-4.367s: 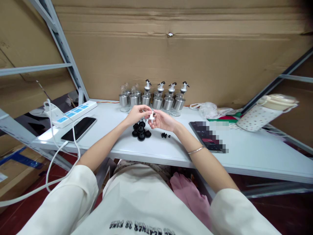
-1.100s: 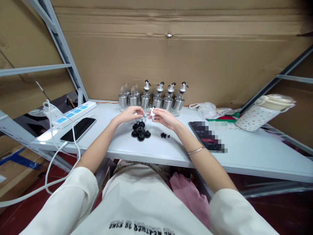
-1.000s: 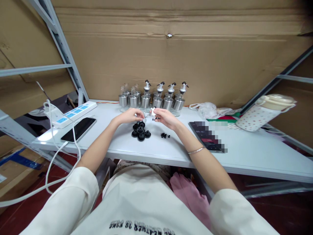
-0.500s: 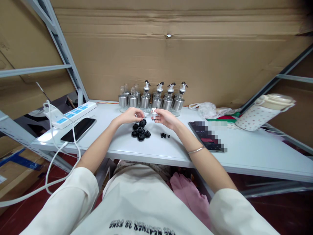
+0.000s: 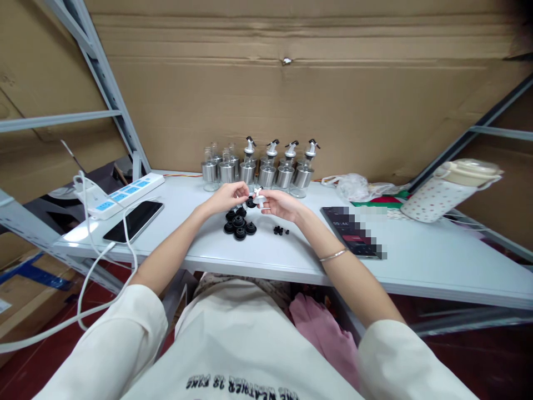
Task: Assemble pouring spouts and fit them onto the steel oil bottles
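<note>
Both hands are close to each other above the middle of the bench (image 5: 300, 250), as I see it from my distant place. With the left hand (image 5: 227, 197) I pinch a black stopper (image 5: 251, 202) at the fingertips. With the right hand (image 5: 283, 204) I grip a white pourer piece (image 5: 260, 200), and it is just beside the stopper; if the two are touching, I cannot tell. Below the left fingers, toward the front edge, lies a heap of black stoppers (image 5: 239, 221). To its right I see a few small black pieces (image 5: 281, 230). Along the back edge stand the bottles with metal bands (image 5: 266, 175), and four of them carry white pourers. A phone (image 5: 133, 221) lies by the left end, and toward the right end a tumbler (image 5: 445, 191) appears tilted.
</note>
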Tool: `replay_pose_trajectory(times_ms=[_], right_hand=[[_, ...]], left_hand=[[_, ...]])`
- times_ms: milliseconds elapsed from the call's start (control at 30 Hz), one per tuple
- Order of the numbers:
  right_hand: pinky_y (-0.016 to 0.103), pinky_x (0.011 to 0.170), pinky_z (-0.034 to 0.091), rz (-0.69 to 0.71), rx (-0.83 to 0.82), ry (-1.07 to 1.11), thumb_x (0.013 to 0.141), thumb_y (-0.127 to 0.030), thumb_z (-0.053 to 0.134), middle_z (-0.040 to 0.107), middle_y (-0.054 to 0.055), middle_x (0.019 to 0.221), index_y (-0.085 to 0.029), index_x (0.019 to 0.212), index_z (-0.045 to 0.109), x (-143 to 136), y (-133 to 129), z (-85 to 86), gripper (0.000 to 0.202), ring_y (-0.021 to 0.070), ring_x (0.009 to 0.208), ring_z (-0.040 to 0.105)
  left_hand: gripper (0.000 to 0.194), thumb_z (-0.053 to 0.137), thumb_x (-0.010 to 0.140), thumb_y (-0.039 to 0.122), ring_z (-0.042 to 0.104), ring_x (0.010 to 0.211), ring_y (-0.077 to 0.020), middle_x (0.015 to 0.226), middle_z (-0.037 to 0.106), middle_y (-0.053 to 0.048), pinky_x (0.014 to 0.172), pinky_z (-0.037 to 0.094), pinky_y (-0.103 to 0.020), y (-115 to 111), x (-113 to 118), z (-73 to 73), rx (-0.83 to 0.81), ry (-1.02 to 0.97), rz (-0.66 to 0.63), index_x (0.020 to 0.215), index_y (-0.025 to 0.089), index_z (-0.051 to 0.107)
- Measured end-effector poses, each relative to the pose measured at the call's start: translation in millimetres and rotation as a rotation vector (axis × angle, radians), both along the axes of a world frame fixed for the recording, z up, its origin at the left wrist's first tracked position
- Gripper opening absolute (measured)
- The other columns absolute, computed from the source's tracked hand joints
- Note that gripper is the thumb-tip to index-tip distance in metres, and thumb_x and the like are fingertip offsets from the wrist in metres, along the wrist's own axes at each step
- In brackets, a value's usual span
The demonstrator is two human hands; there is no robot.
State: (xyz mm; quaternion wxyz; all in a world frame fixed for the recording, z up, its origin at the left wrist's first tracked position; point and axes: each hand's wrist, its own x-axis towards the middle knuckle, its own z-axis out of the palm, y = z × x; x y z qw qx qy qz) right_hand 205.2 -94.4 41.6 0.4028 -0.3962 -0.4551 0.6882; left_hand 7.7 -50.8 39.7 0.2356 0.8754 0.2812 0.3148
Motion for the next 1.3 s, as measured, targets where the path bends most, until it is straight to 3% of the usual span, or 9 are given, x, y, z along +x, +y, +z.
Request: replay_pose_trajectory(times_ms=[133, 233, 533, 733, 867, 1033, 1167, 1300], right_hand=[[0.018, 0.05, 0.044, -0.079, -0.037, 0.048, 0.084, -0.017, 0.055, 0.065, 0.001, 0.063, -0.015, 0.081, 0.063, 0.9, 1.6, 0.9, 0.009, 0.0087, 0.055, 0.058], [0.018, 0.051, 0.046, -0.152, -0.054, 0.087, 0.086, -0.014, 0.051, 0.064, 0.002, 0.059, -0.015, 0.078, 0.061, 1.4, 2.6, 1.9, 0.013, 0.01, 0.054, 0.06], [0.017, 0.047, 0.047, -0.187, -0.081, 0.111, 0.087, -0.015, 0.051, 0.064, 0.003, 0.056, -0.014, 0.078, 0.059, 4.1, 5.8, 0.3, 0.012, 0.0103, 0.051, 0.061], [0.018, 0.047, 0.047, -0.185, -0.052, 0.139, 0.086, -0.016, 0.05, 0.062, 0.001, 0.056, -0.014, 0.071, 0.057, 4.5, 6.4, 1.8, 0.017, 0.0092, 0.048, 0.059], [0.016, 0.049, 0.046, -0.275, 0.032, 0.184, 0.086, -0.014, 0.052, 0.063, 0.0, 0.063, -0.014, 0.072, 0.06, 3.9, 7.1, 2.9, 0.016, 0.0054, 0.049, 0.055], [0.015, 0.051, 0.043, -0.373, 0.064, 0.175, 0.081, -0.023, 0.063, 0.055, -0.004, 0.057, -0.015, 0.078, 0.064, 6.5, 9.8, 0.2, 0.008, 0.0039, 0.05, 0.051], [0.016, 0.048, 0.038, -0.331, 0.109, 0.171, 0.074, -0.021, 0.07, 0.051, -0.006, 0.055, -0.015, 0.074, 0.062, 7.2, 10.9, -2.2, 0.009, 0.0034, 0.047, 0.046], [0.017, 0.049, 0.039, -0.298, 0.114, 0.171, 0.076, -0.019, 0.068, 0.05, -0.005, 0.053, -0.016, 0.068, 0.057, 5.3, 9.0, -1.5, 0.014, 0.0048, 0.048, 0.046]], left_hand=[[0.014, 0.048, 0.076, 0.013, 0.057, 0.074, -0.0119, 0.083, 0.062, -0.002, 0.069, 0.044, -0.024, -3.8, 1.3, -0.2, 0.258, 0.052, -0.001, 0.086, 0.015, 0.057], [0.016, 0.046, 0.081, 0.013, 0.058, 0.077, -0.0126, 0.086, 0.062, -0.004, 0.073, 0.046, -0.025, -5.7, 2.0, -0.2, 0.398, 0.034, -0.03, 0.091, 0.015, 0.059], [0.014, 0.05, 0.087, 0.02, 0.06, 0.076, -0.0134, 0.088, 0.063, -0.006, 0.073, 0.046, -0.025, 1.2, 2.1, -6.6, 0.499, 0.069, -0.029, 0.089, 0.016, 0.063], [0.012, 0.053, 0.085, 0.023, 0.059, 0.073, -0.0128, 0.081, 0.063, -0.004, 0.069, 0.046, -0.024, -3.7, 3.7, -2.8, 0.404, -0.016, 0.041, 0.084, 0.015, 0.062], [0.01, 0.055, 0.082, 0.022, 0.059, 0.069, -0.0115, 0.076, 0.065, -0.002, 0.061, 0.045, -0.02, -8.8, 6.0, 1.4, 0.288, -0.104, 0.075, 0.08, 0.014, 0.061], [0.011, 0.055, 0.081, 0.024, 0.06, 0.067, -0.0109, 0.073, 0.065, -0.001, 0.058, 0.043, -0.019, -13.5, 7.6, 4.6, 0.204, -0.155, 0.109, 0.079, 0.014, 0.059], [0.01, 0.055, 0.08, 0.025, 0.06, 0.069, -0.0112, 0.074, 0.066, -0.001, 0.059, 0.044, -0.02, -14.7, 8.2, 4.0, 0.186, -0.156, 0.127, 0.079, 0.015, 0.057], [0.01, 0.054, 0.08, 0.025, 0.06, 0.07, -0.0115, 0.076, 0.065, -0.001, 0.06, 0.045, -0.021, -13.8, 8.8, 1.9, 0.175, -0.15, 0.12, 0.079, 0.015, 0.056]])
